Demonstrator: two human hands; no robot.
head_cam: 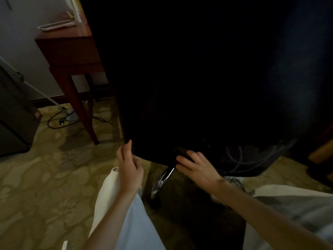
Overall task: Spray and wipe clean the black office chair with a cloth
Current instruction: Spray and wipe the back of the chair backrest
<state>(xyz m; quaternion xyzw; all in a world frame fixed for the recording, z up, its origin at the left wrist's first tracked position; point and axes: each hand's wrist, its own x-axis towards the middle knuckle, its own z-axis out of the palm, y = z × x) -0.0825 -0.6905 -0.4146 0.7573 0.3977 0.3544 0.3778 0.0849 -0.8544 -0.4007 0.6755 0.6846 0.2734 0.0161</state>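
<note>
The black office chair (198,78) fills the middle of the view, its back very dark. My left hand (128,170) pinches the lower left edge of the chair back. My right hand (196,168) lies with fingers spread over a dark cloth (182,152), pressing it against the chair's lower edge. A chrome chair leg (162,179) slopes down between my hands to a dark caster. No spray bottle shows.
A dark wooden desk (72,51) stands at the back left with a white tray (55,26) on it. A black cabinet (14,114) is at the far left. Cables (59,121) lie on the patterned carpet. My light trousers (137,222) fill the bottom.
</note>
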